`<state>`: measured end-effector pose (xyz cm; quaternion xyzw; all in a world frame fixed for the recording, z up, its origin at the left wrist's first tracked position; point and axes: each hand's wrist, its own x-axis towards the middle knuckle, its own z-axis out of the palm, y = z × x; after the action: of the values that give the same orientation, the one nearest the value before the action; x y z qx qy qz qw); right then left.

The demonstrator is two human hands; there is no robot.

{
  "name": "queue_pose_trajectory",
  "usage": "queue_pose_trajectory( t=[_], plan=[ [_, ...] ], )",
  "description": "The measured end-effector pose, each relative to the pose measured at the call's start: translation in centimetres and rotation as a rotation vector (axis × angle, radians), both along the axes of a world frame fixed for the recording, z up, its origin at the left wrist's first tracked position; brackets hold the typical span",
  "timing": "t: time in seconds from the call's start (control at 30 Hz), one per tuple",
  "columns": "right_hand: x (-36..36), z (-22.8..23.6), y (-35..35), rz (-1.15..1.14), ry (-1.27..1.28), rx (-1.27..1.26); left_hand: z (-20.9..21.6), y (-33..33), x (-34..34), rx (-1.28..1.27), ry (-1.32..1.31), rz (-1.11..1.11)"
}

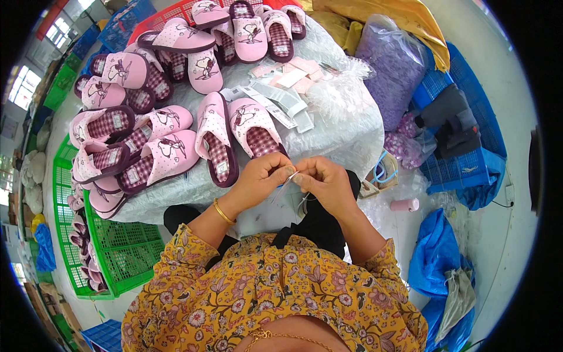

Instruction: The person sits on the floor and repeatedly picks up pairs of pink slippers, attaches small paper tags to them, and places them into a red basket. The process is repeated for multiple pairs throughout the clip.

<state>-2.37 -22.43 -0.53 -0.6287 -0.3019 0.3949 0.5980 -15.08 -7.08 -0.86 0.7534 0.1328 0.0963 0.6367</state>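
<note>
My left hand and my right hand meet in front of me at the table's near edge, both closed in a pinch. Between their fingertips are thin pale strands, with ends hanging down; what kind they are is too fine to tell. Just beyond my left hand lies a pink slipper with a plum checked insole, and its mate rests to the left of it. Paper tags and labels are spread behind the pair, beside a heap of clear plastic.
More pink slippers are piled along the table's left and far sides. A green crate stands at the left. To the right are a bag of purple material, a blue crate, a pink roll and blue sacking.
</note>
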Motion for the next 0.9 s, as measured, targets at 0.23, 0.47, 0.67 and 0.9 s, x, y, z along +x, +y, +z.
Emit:
queue_pose_trajectory(
  t=[0.23, 0.47, 0.67, 0.9],
  plan=[
    [2.0, 0.0, -1.0, 0.063, -0.725, 0.061, 0.4, -0.4, 0.6, 0.286, -0.042, 0.063],
    [2.0, -0.5, 0.7, -0.088, -0.356, 0.097, 2.5, 0.6, 2.8, 0.448, -0.077, -0.025],
    [2.8, -1.1, 1.3, -0.188, -0.253, 0.059, 3.5, 8.0, 6.9, 0.607, 0.021, 0.162],
    [3.8, -2.6, 1.8, -0.243, -0.208, 0.102, -0.4, 24.4, 9.4, 1.125, 0.425, 0.02]
  ],
)
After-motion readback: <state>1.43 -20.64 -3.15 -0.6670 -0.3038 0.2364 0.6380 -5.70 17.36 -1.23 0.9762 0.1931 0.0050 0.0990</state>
